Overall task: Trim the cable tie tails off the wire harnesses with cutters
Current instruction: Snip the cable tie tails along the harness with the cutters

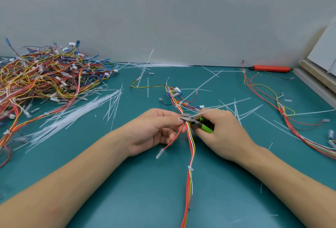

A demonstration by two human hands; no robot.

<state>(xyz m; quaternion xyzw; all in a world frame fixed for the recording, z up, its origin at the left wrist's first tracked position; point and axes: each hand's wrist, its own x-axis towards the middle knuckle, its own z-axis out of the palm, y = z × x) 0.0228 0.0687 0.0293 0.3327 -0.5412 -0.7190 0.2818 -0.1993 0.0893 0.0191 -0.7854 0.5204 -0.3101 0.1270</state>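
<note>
From the head camera we hold the harness (189, 147) pinched in our left hand (156, 129), while our right hand (223, 133) grips the cutters (195, 121), jaws at a tie tail (218, 106). Loose cut tails (76, 113) suggest much is done; another harness (283, 107) waits. Teal mat (145, 182), grey wall (163, 12).

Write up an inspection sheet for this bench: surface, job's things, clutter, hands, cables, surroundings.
Surface: teal mat, strewn with offcuts.
Job's things: wire harness held over the mat; green-handled cutters at its cable tie, whose long tail is uncut.
Clutter: white cable tie tails scattered and heaped on the left.
Hands: left hand pinches the harness; right hand grips the cutters.
Cables: harness pile at left; loose harness at right.
Surroundings: grey wall; orange tool at its foot.
</note>
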